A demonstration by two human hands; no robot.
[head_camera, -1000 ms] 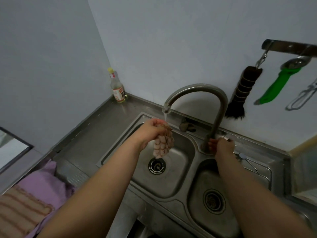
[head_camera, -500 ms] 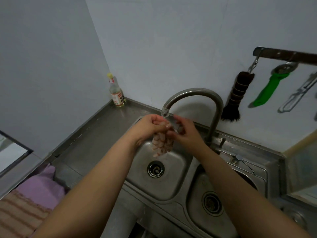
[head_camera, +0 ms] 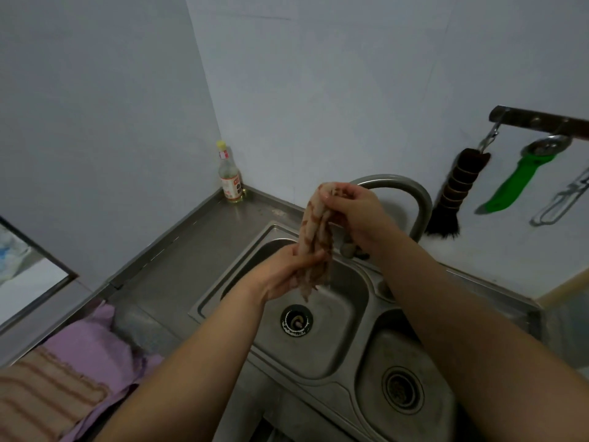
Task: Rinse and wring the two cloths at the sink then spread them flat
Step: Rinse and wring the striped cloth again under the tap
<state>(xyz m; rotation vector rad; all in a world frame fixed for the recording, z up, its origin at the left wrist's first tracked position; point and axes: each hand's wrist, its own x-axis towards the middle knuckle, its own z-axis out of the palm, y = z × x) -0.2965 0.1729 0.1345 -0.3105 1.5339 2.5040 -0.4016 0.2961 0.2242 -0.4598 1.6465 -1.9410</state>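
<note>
A wet pink-and-brown checked cloth [head_camera: 315,237] hangs bunched in a long rope over the left sink basin [head_camera: 344,352]. My right hand [head_camera: 353,215] pinches its top end, raised in front of the curved faucet [head_camera: 417,199]. My left hand [head_camera: 287,272] grips the cloth lower down, just above the drain [head_camera: 296,320]. A purple cloth [head_camera: 95,349] lies crumpled on the counter at lower left, beside a brown striped cloth [head_camera: 41,393].
A second basin [head_camera: 401,387] sits at the right. A bottle [head_camera: 230,180] stands in the counter corner. A brush [head_camera: 452,193], a green-handled tool [head_camera: 510,186] and a metal utensil [head_camera: 561,199] hang on the wall rail.
My right hand went from the faucet base to the cloth, then lifted its top end upward. The cloth is now stretched long between both hands instead of bunched under the spout.
</note>
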